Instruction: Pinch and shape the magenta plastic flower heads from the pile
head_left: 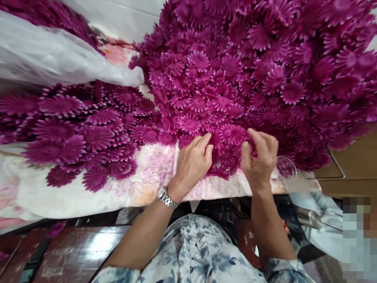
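Magenta artificial flower heads [198, 103] lie in a large heap on a cloth-covered table [153, 173]. At the heap's near edge is my left hand [194, 161], a metal watch [167, 197] on its wrist. Its fingers are bent, with a gap between thumb and forefinger and no flower visible in it. My right hand [260, 159] hovers by the same edge, further right, thumb and forefinger apart with nothing visible between them. Loose flowers [226, 157] lie between the two hands.
Flatter layers of magenta flowers [96, 135] spread over the left side, with a translucent plastic bag [67, 55] behind them. A clear round lid or dish [286, 168] sits right of my right hand. At the far right is a brown cardboard box [353, 165].
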A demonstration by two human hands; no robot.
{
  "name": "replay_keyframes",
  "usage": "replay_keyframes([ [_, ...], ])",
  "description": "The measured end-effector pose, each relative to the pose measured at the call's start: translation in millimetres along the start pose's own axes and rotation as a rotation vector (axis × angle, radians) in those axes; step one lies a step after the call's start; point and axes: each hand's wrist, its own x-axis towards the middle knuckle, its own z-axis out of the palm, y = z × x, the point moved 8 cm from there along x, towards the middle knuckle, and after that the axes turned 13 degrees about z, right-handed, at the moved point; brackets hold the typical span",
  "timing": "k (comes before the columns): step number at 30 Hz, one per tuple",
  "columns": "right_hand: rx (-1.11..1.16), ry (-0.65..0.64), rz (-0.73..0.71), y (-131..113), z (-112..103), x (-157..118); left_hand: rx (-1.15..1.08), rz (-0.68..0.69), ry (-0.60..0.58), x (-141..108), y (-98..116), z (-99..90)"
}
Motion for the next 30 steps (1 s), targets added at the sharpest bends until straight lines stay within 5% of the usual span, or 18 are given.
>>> replay_keyframes([
  [3, -0.052, -0.164, -0.177, -25.1, 19.1, -13.0, -0.071, -0.023, 0.03, -12.1, -0.8, -8.9],
  [5, -0.147, -0.255, -0.164, -21.7, 35.5, -13.2, -0.202, -0.105, 0.075, -22.1, -5.6, -18.1],
  [10, -0.303, -0.356, 0.058, 15.8, 52.6, -4.9, -0.81, -0.625, 0.276, -63.4, -36.4, -23.0],
  [14, -0.203, -0.305, 0.005, 13.1, 38.8, -6.1, -1.14, -0.877, 0.401, -88.0, -40.0, -15.2],
  [21, 0.152, -0.036, -0.046, -21.0, -11.5, -15.9, -1.216, -0.898, 0.422, -103.1, -39.3, -11.2],
  [26, 0.458, -0.455, -0.161, -82.8, 19.0, -51.3, -1.294, -0.851, 0.408, -104.1, -31.3, -6.1],
  [30, 0.504, -0.564, -0.129, -91.9, 40.3, -62.8, -1.391, -0.889, 0.357, -108.2, -24.5, 0.0],
])
